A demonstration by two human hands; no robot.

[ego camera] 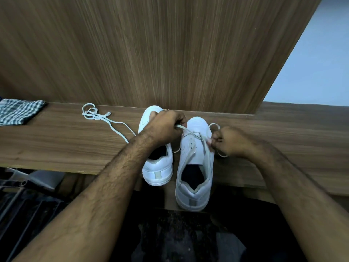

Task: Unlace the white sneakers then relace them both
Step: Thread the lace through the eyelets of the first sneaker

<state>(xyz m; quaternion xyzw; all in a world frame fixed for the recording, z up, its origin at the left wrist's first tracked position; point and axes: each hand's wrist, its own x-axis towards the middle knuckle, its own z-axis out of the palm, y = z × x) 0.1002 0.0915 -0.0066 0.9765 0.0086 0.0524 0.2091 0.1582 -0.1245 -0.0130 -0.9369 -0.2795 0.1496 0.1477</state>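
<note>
Two white sneakers stand side by side on the wooden bench [56, 148], toes toward the wood-grain wall panel [170, 53] at 12 o'clock, heels toward the person. The left sneaker [157, 167] shows a dark opening and a grey tab on its heel; its front is hidden under the left hand [166, 127], so I cannot tell whether it carries a lace. The right sneaker [195, 167] sits closer to the person, its heel jutting past the bench edge, tongue loose, open eyelets visible along one flap. A white flat lace [190, 132] crosses near its toe. The left hand pinches one end of that lace, fingers curled round it; the right hand [228, 140], at 3 o'clock of the shoe, pinches the other end, with a loop trailing behind it. A second loose lace [98, 115] lies bunched on the bench at 10 o'clock of the sneakers, one strand running toward the left forearm. A checked cloth [18, 111] lies at the far 9 o'clock edge.
</note>
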